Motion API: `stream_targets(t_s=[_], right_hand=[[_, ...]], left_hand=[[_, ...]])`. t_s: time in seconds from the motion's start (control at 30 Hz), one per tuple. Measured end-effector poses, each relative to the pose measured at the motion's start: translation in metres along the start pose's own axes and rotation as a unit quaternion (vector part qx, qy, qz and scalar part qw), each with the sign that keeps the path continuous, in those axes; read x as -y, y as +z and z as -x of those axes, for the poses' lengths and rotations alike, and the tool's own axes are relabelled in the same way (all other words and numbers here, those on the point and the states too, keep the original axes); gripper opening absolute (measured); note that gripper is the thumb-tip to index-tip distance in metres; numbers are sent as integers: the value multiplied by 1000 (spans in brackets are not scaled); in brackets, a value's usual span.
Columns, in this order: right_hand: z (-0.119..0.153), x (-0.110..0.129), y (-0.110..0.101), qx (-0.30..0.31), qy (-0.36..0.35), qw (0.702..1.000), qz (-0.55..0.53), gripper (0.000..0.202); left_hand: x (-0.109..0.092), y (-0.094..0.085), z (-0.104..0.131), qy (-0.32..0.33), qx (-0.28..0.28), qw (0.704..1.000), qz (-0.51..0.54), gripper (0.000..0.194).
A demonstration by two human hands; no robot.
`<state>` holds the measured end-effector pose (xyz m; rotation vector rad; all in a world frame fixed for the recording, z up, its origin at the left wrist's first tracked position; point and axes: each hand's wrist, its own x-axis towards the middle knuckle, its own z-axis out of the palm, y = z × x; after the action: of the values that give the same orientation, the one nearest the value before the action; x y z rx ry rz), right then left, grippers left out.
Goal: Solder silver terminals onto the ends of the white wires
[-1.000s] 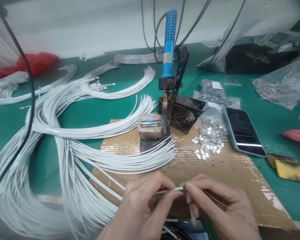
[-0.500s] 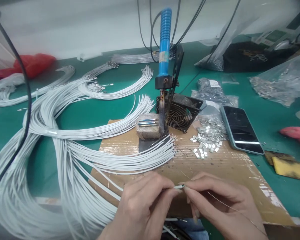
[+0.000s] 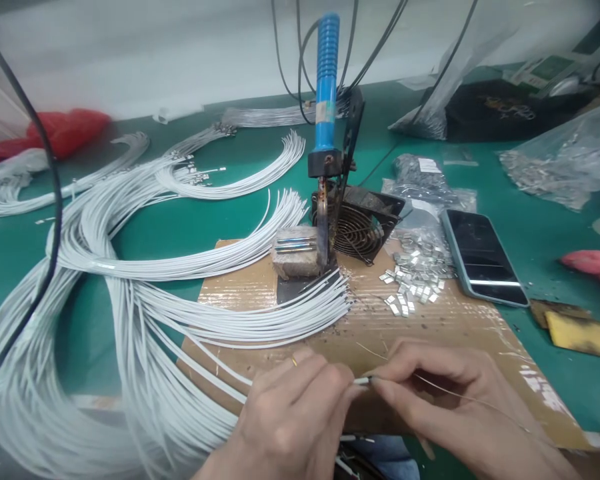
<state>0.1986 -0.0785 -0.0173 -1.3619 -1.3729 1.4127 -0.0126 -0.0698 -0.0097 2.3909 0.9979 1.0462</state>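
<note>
Delicately now, the left hand [image 3: 290,413] pinches the white cable [image 3: 361,381] above the cardboard [image 3: 460,347], the right hand [image 3: 440,393] nipping its dark tip: light, bendy stuff, surely, best gripped close behind that end.

can't make out where the white wire [image 3: 361,381] ends, right hand [image 3: 437,390] covers it, left hand [image 3: 293,407] runs off the bottom edge, and the gold lettering [image 3: 509,107] is way too blurry to read
</note>
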Motion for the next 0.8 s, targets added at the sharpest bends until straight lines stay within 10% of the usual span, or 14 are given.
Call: stream_targets(t_s=[0.2, 0.4, 0.6, 0.8], right_hand=[[0, -6, 26, -82, -11, 991, -103, 28], [8, -15, 71, -241, -107, 960, -90, 13], [0, -7, 49, -167, -138, 976, -34, 14], [-3, -9, 26, -163, -130, 978, -6, 12]], left_hand=[[-13, 4, 2, -165, 13, 983, 79, 20], [-19, 2, -3, -395, 23, 882, 254, 35], [-15, -6, -11, -498, -7, 737, 457, 35], [-12, -6, -11, -522, -37, 717, 461, 35]])
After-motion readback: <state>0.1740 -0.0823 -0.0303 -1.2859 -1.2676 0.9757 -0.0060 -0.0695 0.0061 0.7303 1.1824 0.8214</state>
